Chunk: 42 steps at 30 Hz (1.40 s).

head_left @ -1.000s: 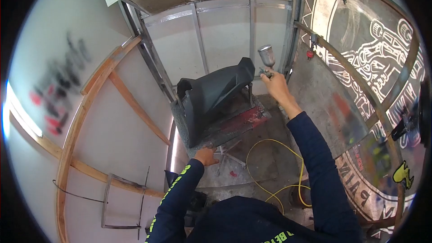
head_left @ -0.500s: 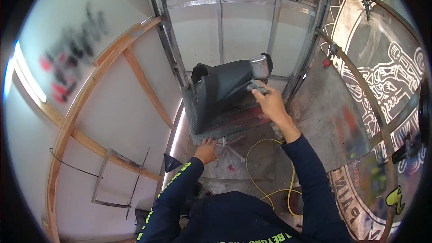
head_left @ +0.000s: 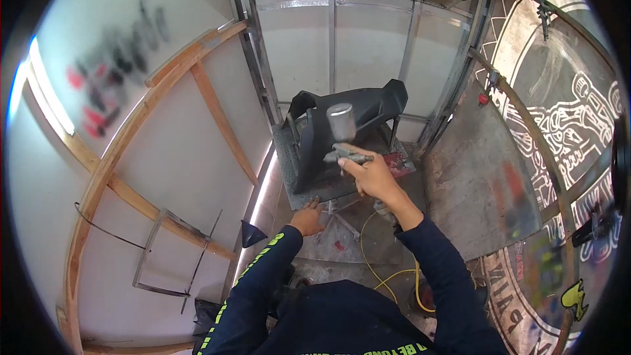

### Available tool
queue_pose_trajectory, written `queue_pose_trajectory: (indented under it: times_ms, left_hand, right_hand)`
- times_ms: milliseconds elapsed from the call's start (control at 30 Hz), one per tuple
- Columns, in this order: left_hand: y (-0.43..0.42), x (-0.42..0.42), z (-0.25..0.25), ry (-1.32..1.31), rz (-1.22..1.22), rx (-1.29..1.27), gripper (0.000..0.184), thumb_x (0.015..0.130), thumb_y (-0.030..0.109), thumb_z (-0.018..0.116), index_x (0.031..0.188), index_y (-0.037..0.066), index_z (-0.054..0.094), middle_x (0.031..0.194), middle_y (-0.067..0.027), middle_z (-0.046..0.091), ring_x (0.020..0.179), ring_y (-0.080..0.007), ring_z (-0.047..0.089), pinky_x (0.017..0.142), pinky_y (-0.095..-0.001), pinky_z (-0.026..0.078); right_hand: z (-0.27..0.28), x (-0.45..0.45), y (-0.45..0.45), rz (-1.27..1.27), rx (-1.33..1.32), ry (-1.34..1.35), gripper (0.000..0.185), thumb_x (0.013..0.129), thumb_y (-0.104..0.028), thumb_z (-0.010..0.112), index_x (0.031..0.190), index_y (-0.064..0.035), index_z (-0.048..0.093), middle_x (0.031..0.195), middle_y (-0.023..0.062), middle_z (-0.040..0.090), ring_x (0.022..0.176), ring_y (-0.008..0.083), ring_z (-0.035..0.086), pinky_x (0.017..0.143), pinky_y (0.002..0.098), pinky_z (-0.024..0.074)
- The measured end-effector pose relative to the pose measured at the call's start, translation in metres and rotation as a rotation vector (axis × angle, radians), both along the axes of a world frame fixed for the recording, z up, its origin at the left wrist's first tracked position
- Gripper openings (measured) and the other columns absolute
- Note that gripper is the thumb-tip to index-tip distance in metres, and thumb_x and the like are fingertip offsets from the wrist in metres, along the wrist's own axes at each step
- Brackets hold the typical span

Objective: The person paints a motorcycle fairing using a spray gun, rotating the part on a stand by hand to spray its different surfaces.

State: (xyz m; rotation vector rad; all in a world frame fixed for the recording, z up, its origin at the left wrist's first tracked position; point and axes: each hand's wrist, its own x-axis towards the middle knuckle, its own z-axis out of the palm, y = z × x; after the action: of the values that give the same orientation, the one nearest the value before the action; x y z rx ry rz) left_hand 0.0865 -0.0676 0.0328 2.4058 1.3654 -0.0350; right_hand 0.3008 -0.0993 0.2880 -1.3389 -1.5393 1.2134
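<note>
My right hand (head_left: pixel 378 177) is closed around a spray gun (head_left: pixel 345 154) with a metal paint cup (head_left: pixel 341 121) on top. The gun is held in front of a black moulded plastic part (head_left: pixel 315 138), apart from it, and hides some of its middle. That part sits on a grey, paint-stained board (head_left: pixel 309 190) on a stand with pale legs (head_left: pixel 342 220). My left hand (head_left: pixel 308 217) grips the near edge of the board, its fingertips on the rim. Whether the trigger is pulled, I cannot tell.
A yellow air hose (head_left: pixel 365 256) loops over the floor below my right arm. White panels on wooden framing (head_left: pixel 125 138) stand at left; a painted board wall (head_left: pixel 499 177) stands at right. A dark cone (head_left: pixel 252 234) is beside my left forearm.
My right hand has brought the spray gun leftward and closer to me, uncovering the right end of the black part. My left hand stays at the board's edge. The view has shifted slightly.
</note>
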Motion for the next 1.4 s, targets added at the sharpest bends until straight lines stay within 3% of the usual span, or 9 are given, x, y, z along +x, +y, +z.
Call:
queue_pose_trajectory:
  times_ms: [167, 267, 300, 400, 533, 667, 867, 1200, 1400]
  left_hand:
    - [-0.025, -0.006, 0.000, -0.066, 0.137, 0.169, 0.076, 0.078, 0.031, 0.074, 0.143, 0.007, 0.043, 0.148, -0.0205, 0.042, 0.137, -0.0364, 0.041, 0.111, -0.0460, 0.037]
    - [-0.029, -0.022, -0.013, -0.056, 0.174, 0.263, 0.078, 0.077, 0.030, 0.074, 0.144, 0.006, 0.041, 0.143, -0.0183, 0.046, 0.132, -0.0344, 0.045, 0.109, -0.0458, 0.039]
    - [-0.029, -0.025, -0.013, -0.056, 0.174, 0.262, 0.078, 0.077, 0.030, 0.074, 0.144, 0.006, 0.041, 0.143, -0.0183, 0.046, 0.132, -0.0344, 0.045, 0.109, -0.0458, 0.039]
    - [-0.028, -0.033, -0.015, -0.088, 0.134, 0.251, 0.078, 0.077, 0.029, 0.074, 0.144, 0.004, 0.040, 0.146, -0.0175, 0.044, 0.135, -0.0331, 0.043, 0.110, -0.0457, 0.038]
    - [-0.019, -0.036, -0.015, -0.131, 0.153, 0.186, 0.080, 0.077, 0.029, 0.074, 0.144, 0.002, 0.039, 0.148, -0.0181, 0.042, 0.139, -0.0332, 0.040, 0.114, -0.0438, 0.035]
    - [-0.010, -0.045, -0.018, -0.125, 0.145, 0.126, 0.084, 0.077, 0.030, 0.075, 0.146, 0.001, 0.036, 0.152, -0.0201, 0.038, 0.142, -0.0349, 0.036, 0.117, -0.0413, 0.031]
    - [0.003, -0.051, -0.010, 0.024, 0.139, -0.001, 0.086, 0.080, 0.033, 0.073, 0.150, 0.003, 0.032, 0.158, -0.0217, 0.028, 0.147, -0.0345, 0.028, 0.119, -0.0412, 0.027]
    - [0.010, -0.053, -0.016, 0.073, 0.138, 0.018, 0.088, 0.080, 0.036, 0.072, 0.151, 0.006, 0.031, 0.159, -0.0196, 0.027, 0.147, -0.0339, 0.028, 0.117, -0.0430, 0.031]
    - [0.008, -0.051, -0.010, 0.043, 0.161, 0.005, 0.086, 0.079, 0.040, 0.073, 0.148, 0.004, 0.036, 0.152, -0.0226, 0.038, 0.144, -0.0342, 0.033, 0.117, -0.0399, 0.031]
  right_hand:
    - [-0.007, 0.004, 0.029, -0.133, 0.672, -0.087, 0.040, 0.093, -0.019, 0.064, 0.130, -0.0058, 0.060, 0.105, 0.0188, 0.072, 0.076, 0.0196, 0.068, 0.074, 0.0314, 0.0526]
    - [0.010, 0.008, 0.036, -0.181, 0.615, -0.130, 0.039, 0.092, -0.019, 0.065, 0.129, -0.0070, 0.061, 0.102, 0.0200, 0.072, 0.079, 0.0185, 0.069, 0.075, 0.0303, 0.0520]
    - [0.007, 0.012, 0.042, -0.209, 0.641, -0.142, 0.039, 0.094, -0.019, 0.065, 0.131, -0.0070, 0.062, 0.086, 0.0052, 0.070, 0.068, 0.0061, 0.057, 0.064, 0.0258, 0.0491]
    - [-0.002, 0.026, 0.047, -0.227, 0.538, 0.035, 0.038, 0.094, -0.020, 0.064, 0.129, -0.0045, 0.061, 0.090, 0.0116, 0.074, 0.068, 0.0123, 0.062, 0.066, 0.0295, 0.0497]
    - [-0.024, 0.044, 0.033, -0.235, 0.303, 0.035, 0.040, 0.093, -0.019, 0.065, 0.132, -0.0082, 0.062, 0.076, -0.0006, 0.064, 0.061, 0.0054, 0.052, 0.056, 0.0242, 0.0432]
    - [-0.048, 0.041, 0.002, -0.141, 0.077, 0.156, 0.041, 0.093, -0.020, 0.065, 0.133, -0.0118, 0.062, 0.076, -0.0014, 0.063, 0.062, 0.0047, 0.049, 0.057, 0.0242, 0.0425]
    - [-0.074, 0.052, 0.005, -0.129, 0.198, 0.008, 0.041, 0.093, -0.021, 0.064, 0.133, -0.0126, 0.063, 0.076, -0.0005, 0.064, 0.067, 0.0067, 0.056, 0.062, 0.0255, 0.0468]
    - [-0.065, 0.130, 0.060, -0.451, 0.445, -0.061, 0.040, 0.094, -0.023, 0.064, 0.132, -0.0087, 0.063, 0.073, -0.0005, 0.061, 0.065, 0.0072, 0.052, 0.061, 0.0259, 0.0453]
    - [-0.057, 0.172, 0.083, -0.602, 0.352, -0.183, 0.044, 0.092, -0.029, 0.066, 0.132, -0.0120, 0.063, 0.060, 0.0086, 0.058, 0.061, 0.0122, 0.054, 0.063, 0.0316, 0.0461]
